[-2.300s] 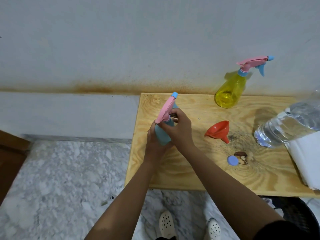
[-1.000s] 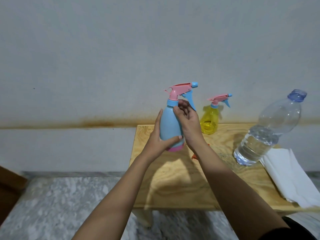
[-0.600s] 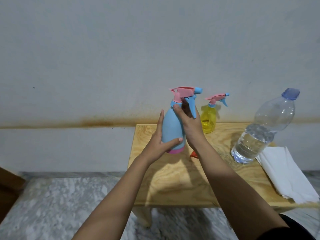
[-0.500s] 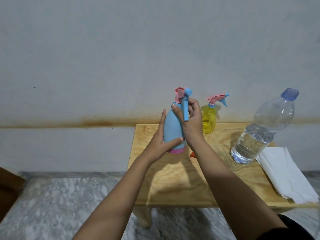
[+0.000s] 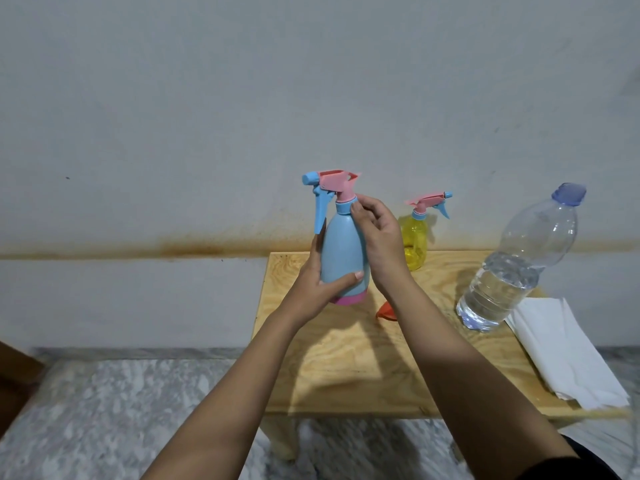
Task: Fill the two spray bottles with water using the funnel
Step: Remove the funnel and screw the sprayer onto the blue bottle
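Two hands: both set on one bottle.
Left hand (image 5: pixel 317 287): wrapped round the lower body of the blue spray bottle (image 5: pixel 341 251), which is held upright above the bench (image 5: pixel 363 375).
Right hand (image 5: pixel 379 237): pinched on that bottle's neck collar.
Spray bottles, two: the yellow spray bottle (image 5: pixel 415 244) is stood at the bench's back.
Funnel (image 5: pixel 385 312), one: orange, half hidden by the right forearm.
Water bottle (image 5: pixel 512 268), one: capped, part-filled, beside white paper (image 5: pixel 561 355).

Left hand (image 5: pixel 320 284) grips blue spray bottle (image 5: pixel 341 258); right hand (image 5: pixel 379 237) pinches its collar; likely funnel (image 5: pixel 384 311) behind forearm.
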Demonstrator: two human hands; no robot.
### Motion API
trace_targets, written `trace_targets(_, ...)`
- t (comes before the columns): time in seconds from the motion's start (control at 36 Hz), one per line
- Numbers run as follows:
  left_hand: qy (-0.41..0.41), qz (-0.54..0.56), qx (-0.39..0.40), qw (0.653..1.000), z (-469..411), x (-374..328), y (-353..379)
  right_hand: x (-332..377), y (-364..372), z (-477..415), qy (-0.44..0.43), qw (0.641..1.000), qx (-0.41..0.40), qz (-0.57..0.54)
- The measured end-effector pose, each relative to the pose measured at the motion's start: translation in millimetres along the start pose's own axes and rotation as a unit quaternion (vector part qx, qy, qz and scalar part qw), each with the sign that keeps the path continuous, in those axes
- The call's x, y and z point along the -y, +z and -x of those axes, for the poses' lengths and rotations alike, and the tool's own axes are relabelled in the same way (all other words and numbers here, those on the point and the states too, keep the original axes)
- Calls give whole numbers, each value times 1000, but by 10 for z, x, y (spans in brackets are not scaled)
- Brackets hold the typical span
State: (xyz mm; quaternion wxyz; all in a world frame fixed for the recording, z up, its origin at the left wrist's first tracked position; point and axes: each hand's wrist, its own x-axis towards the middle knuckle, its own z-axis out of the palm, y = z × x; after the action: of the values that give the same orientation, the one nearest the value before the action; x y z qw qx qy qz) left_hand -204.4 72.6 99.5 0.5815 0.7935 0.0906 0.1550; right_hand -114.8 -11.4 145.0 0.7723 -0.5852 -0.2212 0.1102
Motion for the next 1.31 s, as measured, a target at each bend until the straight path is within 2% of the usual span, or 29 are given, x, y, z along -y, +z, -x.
trace_targets(0.25,-1,-6,3,1000,17,-59,-59,54,-47,-5,32,996,28,-79)
trace_targets(0.56,14,-47,-26,998,44,43,22,77,-73,-16,16,999,32,29)
trace_targets(0.69,23,-53,-26,998,18,62,59,37,-87,3,15,1000,1,-5)
trace_targets(0.83,29,-39,-16,999,6,56,64,94,-132,14,29,996,39,-70)
trace_targets(0.89,26,-36,-14,999,5,51,68,116,-162,3,38,996,43,-62)
trace_targets(0.97,22,-42,-17,999,3,52,83,139,-196,-20,40,999,23,-19)
trace_targets(1.14,18,-71,-29,997,-9,99,121,106,-181,-42,-35,994,-63,82)
trace_targets(1.22,17,-84,-30,996,-16,119,156,68,-139,-43,-29,990,-101,97)
trace_targets(1.31,18,-88,-37,995,-31,141,175,45,-109,-26,-19,989,-104,108)
